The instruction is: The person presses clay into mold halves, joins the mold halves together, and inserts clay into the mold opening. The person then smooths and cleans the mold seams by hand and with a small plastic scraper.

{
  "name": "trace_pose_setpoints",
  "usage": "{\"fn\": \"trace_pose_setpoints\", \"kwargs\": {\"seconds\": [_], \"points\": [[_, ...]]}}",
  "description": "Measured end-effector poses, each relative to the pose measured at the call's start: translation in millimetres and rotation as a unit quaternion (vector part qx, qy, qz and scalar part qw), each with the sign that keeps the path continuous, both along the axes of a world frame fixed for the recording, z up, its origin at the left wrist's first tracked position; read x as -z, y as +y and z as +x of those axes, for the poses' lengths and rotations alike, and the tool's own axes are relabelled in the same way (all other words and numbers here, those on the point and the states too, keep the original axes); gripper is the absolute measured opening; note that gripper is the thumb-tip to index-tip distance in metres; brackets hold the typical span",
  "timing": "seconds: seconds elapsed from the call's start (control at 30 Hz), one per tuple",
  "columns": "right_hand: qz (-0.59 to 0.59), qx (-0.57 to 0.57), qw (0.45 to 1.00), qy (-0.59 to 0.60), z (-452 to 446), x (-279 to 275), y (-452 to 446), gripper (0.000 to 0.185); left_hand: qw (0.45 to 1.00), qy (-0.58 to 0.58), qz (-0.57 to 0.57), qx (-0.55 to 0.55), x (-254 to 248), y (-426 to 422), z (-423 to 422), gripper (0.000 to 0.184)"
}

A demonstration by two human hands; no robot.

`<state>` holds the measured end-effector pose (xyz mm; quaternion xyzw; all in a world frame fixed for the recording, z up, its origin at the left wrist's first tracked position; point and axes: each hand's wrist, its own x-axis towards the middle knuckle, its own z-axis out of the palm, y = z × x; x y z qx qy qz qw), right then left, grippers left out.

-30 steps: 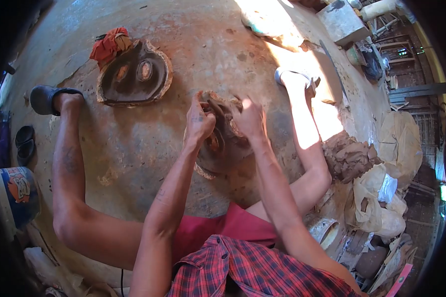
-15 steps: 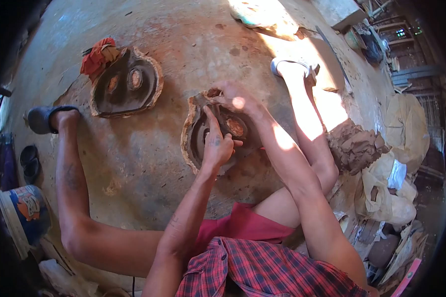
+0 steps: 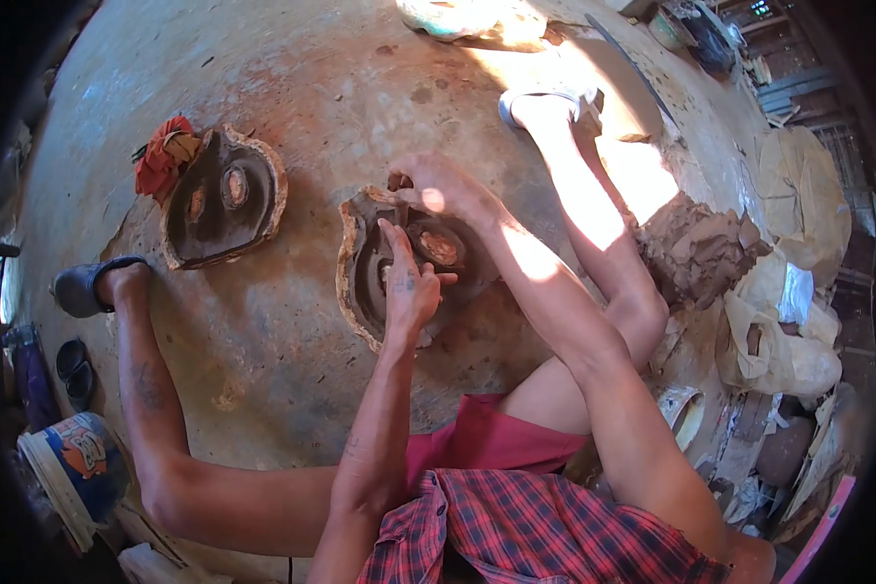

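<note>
Nearer mould (image 3: pixel 345 282) lies on floor (image 3: pixel 273 380) between legs (image 3: pixel 156 399), dark clay (image 3: pixel 367 277) lining it. Left hand (image 3: pixel 414 295): fingers extended over clay. Right hand (image 3: pixel 450 190): fingers curled at far rim (image 3: pixel 377 196); grip cannot be told. Step, apparently: pressing clay; next move calls for even finger pressure.

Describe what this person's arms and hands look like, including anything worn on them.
The left hand has dark, tattoo-like markings, with fainter ones on the left forearm. The right hand shows no clear markings. Both hands are bare of gloves, and no sleeve covers the forearms; the plaid shirt is red and dark.
</note>
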<state>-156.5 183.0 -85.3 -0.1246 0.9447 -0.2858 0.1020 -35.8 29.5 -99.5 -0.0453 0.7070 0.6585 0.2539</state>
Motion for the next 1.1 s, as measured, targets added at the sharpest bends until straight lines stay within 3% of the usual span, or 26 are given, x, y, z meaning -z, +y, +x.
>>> {"fn": "trace_pose_setpoints", "kwargs": {"seconds": [0.23,0.3,0.37,0.63,0.73,0.83,0.97,1.03,1.1], "points": [[-0.030,0.036,0.999,-0.004,13.6,-1.4,11.6,0.025,0.986,0.046,-0.123,0.107,27.1,-16.7,-21.4,0.103],[-0.049,0.015,0.998,0.038,15.5,-2.8,13.3,0.026,0.991,0.073,-0.078,0.078,27.1,-23.8,-25.1,0.104],[-0.033,0.032,0.999,0.029,20.5,-3.2,13.5,0.026,0.986,0.095,-0.107,0.081,33.4,-17.7,-25.2,0.105],[-0.020,0.092,0.995,0.017,37.7,-7.7,24.8,0.029,0.961,0.081,-0.197,0.177,4.7,-24.6,-42.9,0.102],[-0.009,0.114,0.993,0.009,44.8,-2.1,30.3,0.030,0.968,0.120,-0.162,0.151,17.9,-22.7,-42.8,0.100],[-0.030,0.138,0.990,-0.001,52.3,1.9,35.5,0.030,0.943,0.197,-0.200,0.177,21.7,-19.1,-50.2,0.103],[0.002,0.138,0.990,-0.036,56.8,-13.0,33.4,0.027,0.932,0.198,-0.199,0.228,16.5,-28.5,-69.3,0.106],[0.006,0.146,0.989,-0.025,64.3,-15.0,32.6,0.030,0.909,0.306,-0.204,0.197,29.6,-25.1,-65.5,0.108],[0.010,0.160,0.985,-0.057,72.0,-17.7,32.3,0.030,0.903,0.296,-0.215,0.223,37.4,-24.3,-61.7,0.109]]}}
